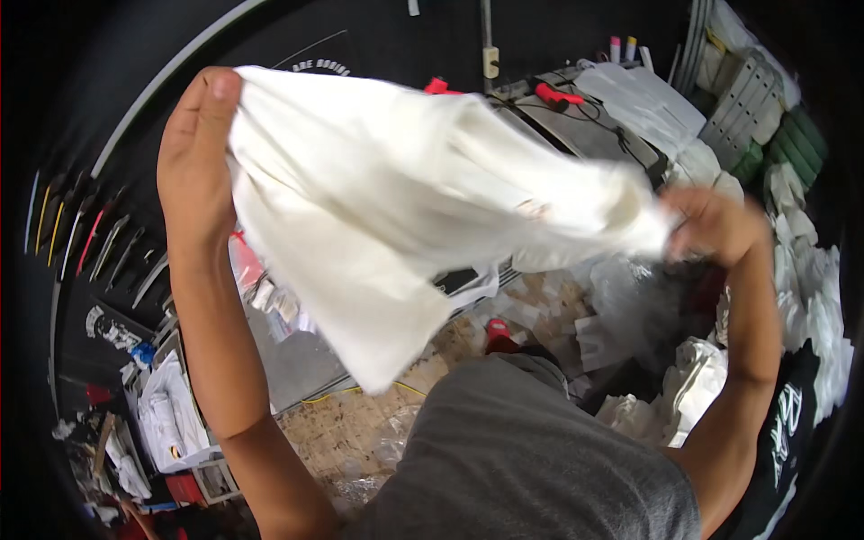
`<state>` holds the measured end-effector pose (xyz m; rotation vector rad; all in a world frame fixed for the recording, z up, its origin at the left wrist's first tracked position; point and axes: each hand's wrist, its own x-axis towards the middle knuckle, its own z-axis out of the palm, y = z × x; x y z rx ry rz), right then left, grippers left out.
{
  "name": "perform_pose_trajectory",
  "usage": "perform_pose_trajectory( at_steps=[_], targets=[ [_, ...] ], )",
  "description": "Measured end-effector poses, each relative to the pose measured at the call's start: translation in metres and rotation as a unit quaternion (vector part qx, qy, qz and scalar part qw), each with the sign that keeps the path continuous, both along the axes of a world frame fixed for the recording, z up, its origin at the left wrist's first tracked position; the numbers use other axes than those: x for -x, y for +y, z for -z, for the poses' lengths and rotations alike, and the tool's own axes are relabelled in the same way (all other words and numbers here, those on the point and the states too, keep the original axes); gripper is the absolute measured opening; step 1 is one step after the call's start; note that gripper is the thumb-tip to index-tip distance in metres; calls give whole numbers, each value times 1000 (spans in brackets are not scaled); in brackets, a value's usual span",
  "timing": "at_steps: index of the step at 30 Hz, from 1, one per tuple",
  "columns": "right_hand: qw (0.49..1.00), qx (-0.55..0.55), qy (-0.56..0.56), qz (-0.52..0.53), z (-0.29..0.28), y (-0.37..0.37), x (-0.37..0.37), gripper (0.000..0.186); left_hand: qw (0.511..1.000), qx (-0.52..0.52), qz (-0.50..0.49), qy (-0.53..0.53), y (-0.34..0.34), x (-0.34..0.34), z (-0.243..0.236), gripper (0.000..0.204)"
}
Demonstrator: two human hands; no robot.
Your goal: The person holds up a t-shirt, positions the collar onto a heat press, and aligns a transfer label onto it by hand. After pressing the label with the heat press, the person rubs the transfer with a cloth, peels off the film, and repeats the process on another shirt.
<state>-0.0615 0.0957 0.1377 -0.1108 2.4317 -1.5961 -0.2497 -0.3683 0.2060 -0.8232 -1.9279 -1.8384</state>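
White and partly blurred in the head view, what looks like a T-shirt (360,171) spreads in mid-air above a grey table (301,373). The left hand (198,148) has its fingers closed, thumb pressed on one corner; the right hand (720,225), blurred, seems pinched on the far end. Even tension would best keep folds out. Pale scraps (589,344) litter the wood-patterned floor (346,436); black wall (405,36) stands beyond.
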Motion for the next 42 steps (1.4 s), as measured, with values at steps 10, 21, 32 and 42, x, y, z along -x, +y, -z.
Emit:
perform_pose_trajectory(
  at_steps=[10, 21, 32, 42],
  targets=[
    [819, -202, 114, 525, 186, 126, -45, 14, 848, 213, 439, -208, 162, 44, 139, 11],
    [560, -3, 477, 677, 239, 280, 19, 30, 691, 221, 614, -312, 282, 68, 228, 16],
    [758, -357, 236, 492, 360, 383, 370, 37, 804, 210, 217, -512, 373, 294, 411, 35],
    [840, -286, 68, 456, 484, 125, 137, 26, 819, 402, 286, -294, 269, 201, 516, 26]
  ],
)
